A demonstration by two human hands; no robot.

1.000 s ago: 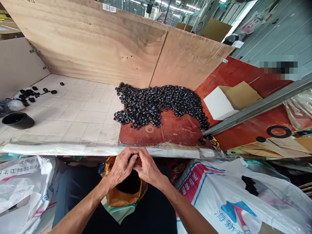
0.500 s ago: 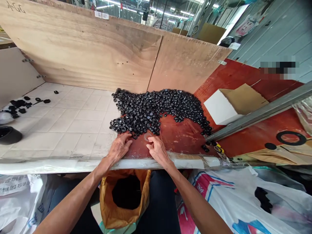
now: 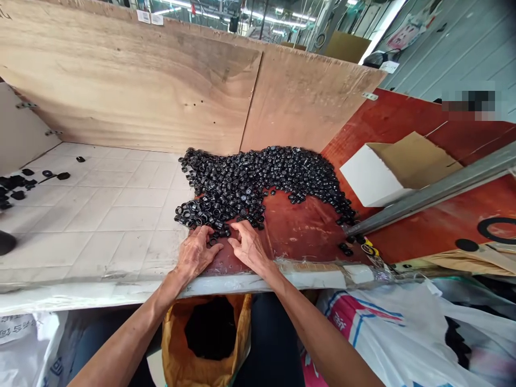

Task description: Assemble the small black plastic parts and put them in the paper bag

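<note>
Both hands lie on the near edge of the table, side by side, knuckles up. The left hand (image 3: 195,253) has its fingers bent under, their tips down among a few loose black rings (image 3: 216,238) at the near fringe of the heap. The view from above hides the fingertips, so I cannot tell whether it grips a ring or only rests on them. The right hand (image 3: 250,248) is relaxed and spread, fingers flat on the red board (image 3: 306,228), with the fingertips touching the same few rings from the 3 o'clock side; it grasps nothing that shows.

The main pile of black rings (image 3: 262,174) lies at 12 o'clock from the hands, banked against the plywood wall (image 3: 141,91) and spreading toward 2 o'clock. Its left end spills onto the white tiled surface (image 3: 100,209).

At 2 o'clock, well apart from the hands, a white box (image 3: 373,174) with a cardboard flap stands on the red board. A grey metal rail (image 3: 435,188) runs in front of it from the pile's right end toward 3 o'clock. A few scattered black parts (image 3: 18,180) lie far off at 10 o'clock.

At 6 o'clock, below the table edge and between the forearms, an orange bag (image 3: 181,344) gapes open. White woven sacks (image 3: 403,344) lie at 4 o'clock.
</note>
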